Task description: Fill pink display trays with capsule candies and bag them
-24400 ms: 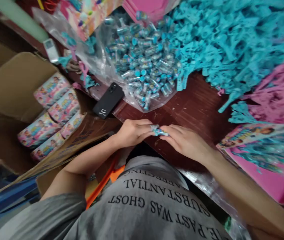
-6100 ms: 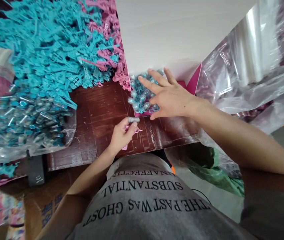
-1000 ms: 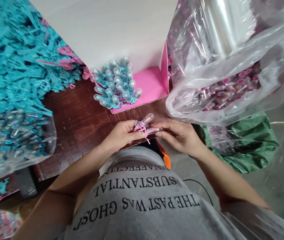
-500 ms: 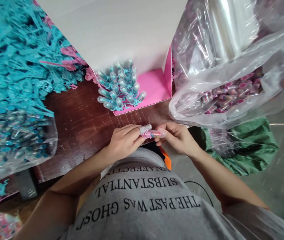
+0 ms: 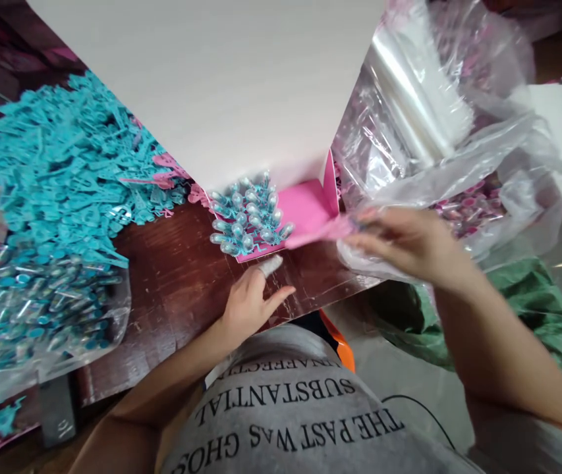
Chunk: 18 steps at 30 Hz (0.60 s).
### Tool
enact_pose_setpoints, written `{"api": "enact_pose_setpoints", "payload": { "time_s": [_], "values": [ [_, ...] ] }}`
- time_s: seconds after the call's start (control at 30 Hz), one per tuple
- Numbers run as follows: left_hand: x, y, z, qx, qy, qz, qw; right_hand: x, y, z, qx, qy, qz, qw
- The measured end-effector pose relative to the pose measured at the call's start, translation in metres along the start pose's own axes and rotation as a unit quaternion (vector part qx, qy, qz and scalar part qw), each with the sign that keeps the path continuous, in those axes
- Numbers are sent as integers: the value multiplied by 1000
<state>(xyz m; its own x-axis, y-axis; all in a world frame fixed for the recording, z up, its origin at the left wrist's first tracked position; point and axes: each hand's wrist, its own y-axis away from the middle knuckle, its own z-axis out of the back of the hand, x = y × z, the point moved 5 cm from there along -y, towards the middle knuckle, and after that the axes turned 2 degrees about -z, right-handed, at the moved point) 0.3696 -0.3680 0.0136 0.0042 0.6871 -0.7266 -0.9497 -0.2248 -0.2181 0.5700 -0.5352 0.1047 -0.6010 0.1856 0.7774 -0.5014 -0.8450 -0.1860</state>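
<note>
My right hand [image 5: 409,243] is raised above the table edge, its fingers pinched together on a pink toy piece [image 5: 323,230] that is blurred with motion, so I can't make out its exact shape; it hangs just in front of the open pink box [image 5: 310,201], near the lower right corner. My left hand [image 5: 251,306] lies on the dark wooden table [image 5: 176,276] just below that box, fingers loosely spread and holding nothing, with a pale cot on one fingertip [image 5: 271,264]. Inside the box, to the left, sits a cluster of clear capsule toys in turquoise holders [image 5: 246,220], touching one another. A heap of turquoise plastic pieces [image 5: 68,178] covers the table to my left, with a clear bag of turquoise-capped capsules [image 5: 28,316] nearer me. On my right a crumpled clear plastic bag [image 5: 439,131] holds pink capsules [image 5: 463,210], right behind my right hand.
</note>
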Motion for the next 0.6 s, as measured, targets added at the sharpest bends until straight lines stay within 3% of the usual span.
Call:
{"api": "enact_pose_setpoints", "payload": {
  "time_s": [0.07, 0.1, 0.2, 0.27, 0.37, 0.43, 0.5, 0.6],
  "values": [
    [3, -2, -9, -2, -117, -84, 990, -14, -30, 19, -58, 108, -4, 992],
    [4, -4, -16, 1, -169, -115, 979, -21, -48, 19, -48, 149, -2, 988],
    [4, -10, -25, -20, -280, -170, 945, -44, -100, -3, 54, 251, -4, 966],
    [2, -6, -16, -35, -296, -201, 933, -55, -124, -15, 89, 303, 3, 949],
    [11, 8, 22, -70, -293, -229, 926, -62, -141, -21, 112, 343, 40, 932],
    [32, 10, 62, -137, -321, -201, 915, -60, -146, -23, 136, 362, 52, 921],
    [62, 0, 101, -203, -363, -127, 901, -55, -149, -27, 149, 378, 52, 912],
    [113, -40, 138, -177, -388, 16, 904, -42, -149, -35, 138, 394, 50, 907]
  ]
}}
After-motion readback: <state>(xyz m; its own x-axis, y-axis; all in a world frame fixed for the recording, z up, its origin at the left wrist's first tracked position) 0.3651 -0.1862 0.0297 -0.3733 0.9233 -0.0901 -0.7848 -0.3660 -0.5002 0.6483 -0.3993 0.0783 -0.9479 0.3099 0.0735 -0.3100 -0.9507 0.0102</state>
